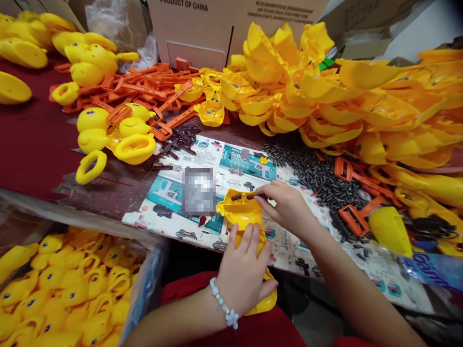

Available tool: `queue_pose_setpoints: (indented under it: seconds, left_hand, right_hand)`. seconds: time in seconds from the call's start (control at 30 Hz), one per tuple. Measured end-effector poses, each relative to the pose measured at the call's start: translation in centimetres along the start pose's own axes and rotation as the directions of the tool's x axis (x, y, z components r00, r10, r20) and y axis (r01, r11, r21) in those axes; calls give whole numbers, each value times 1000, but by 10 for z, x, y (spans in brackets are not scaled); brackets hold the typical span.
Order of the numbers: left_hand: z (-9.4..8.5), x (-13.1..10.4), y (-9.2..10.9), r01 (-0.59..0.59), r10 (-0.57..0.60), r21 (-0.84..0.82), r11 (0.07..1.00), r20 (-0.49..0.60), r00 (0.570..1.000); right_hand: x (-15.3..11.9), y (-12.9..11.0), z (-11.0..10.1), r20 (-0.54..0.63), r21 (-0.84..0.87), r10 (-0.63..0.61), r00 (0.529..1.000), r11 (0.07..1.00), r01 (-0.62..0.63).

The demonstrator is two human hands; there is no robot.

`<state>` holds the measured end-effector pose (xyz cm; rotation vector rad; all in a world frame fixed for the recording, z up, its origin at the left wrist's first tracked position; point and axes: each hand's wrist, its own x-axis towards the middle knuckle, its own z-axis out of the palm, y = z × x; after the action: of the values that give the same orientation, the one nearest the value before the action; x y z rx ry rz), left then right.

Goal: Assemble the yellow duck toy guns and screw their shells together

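Observation:
A yellow plastic duck shell half (pixel 240 212) lies hollow side up at the front edge of the work surface. My left hand (pixel 244 267), wearing a beaded bracelet, lies over its lower part and holds it, fingers bent across the plastic. At the shell's upper end, my right hand (pixel 280 205) pinches a small dark brown plastic part (pixel 250 196) between thumb and forefinger. Another dark brown part (pixel 237 197) sits in the shell just left of it. Part of the shell is hidden under my left hand.
Printed cardboard (pixel 224 164) covers the surface. Small black pins (pixel 307 164) spread on the right; dark brown parts (pixel 181 142) heap on the left. Orange handles (pixel 144 82) and yellow shells (pixel 325 96) pile behind. Yellow duck pieces (pixel 68 289) fill a lined box, lower left.

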<state>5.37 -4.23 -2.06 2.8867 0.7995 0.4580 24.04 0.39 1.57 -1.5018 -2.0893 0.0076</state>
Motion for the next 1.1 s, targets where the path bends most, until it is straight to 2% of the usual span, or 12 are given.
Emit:
queue_pose_setpoints:
  seconds: [0.13,0.33,0.57,0.73,0.83,0.9,0.97,1.03,1.07,1.1]
  left_hand:
    - [1,0,0,-15,15,18,1000,-6,1000]
    - [2,-1,-1,-24,24,23,999,2,1000]
    - [-2,-2,-6,-38,37,20,999,41,998]
    - [-2,-2,-1,-32,31,19,999,65,997]
    - [-14,-6,-2,-39,42,-39,999,93,995]
    - [-32,-6,-14,-58,64,-143,988,36,997]
    - [-60,3,-40,-12,-6,-190,982,-98,995]
    - [-92,25,-80,182,-187,-45,982,-223,957]
    - [-106,41,-103,299,-276,80,951,-214,937]
    - [-119,60,-127,439,-415,210,874,-150,898]
  right_hand:
    - [4,2,6,66,-3,23,998,1000,-23]
    - [4,-2,9,82,-84,98,992,992,-91]
    - [5,-2,6,104,-85,50,993,996,-41]
    - [2,0,17,59,-50,48,997,998,-45]
    - [-1,1,23,-25,-8,22,999,1000,-22]
    - [-4,1,23,-84,8,-2,996,1000,3]
    - [-7,1,20,-138,-1,-32,990,999,32]
    - [-9,0,13,-193,-18,-49,980,999,47]
    - [-10,0,10,-220,-19,-47,974,999,43]
    - [-10,-1,7,-245,-15,-40,969,999,37]
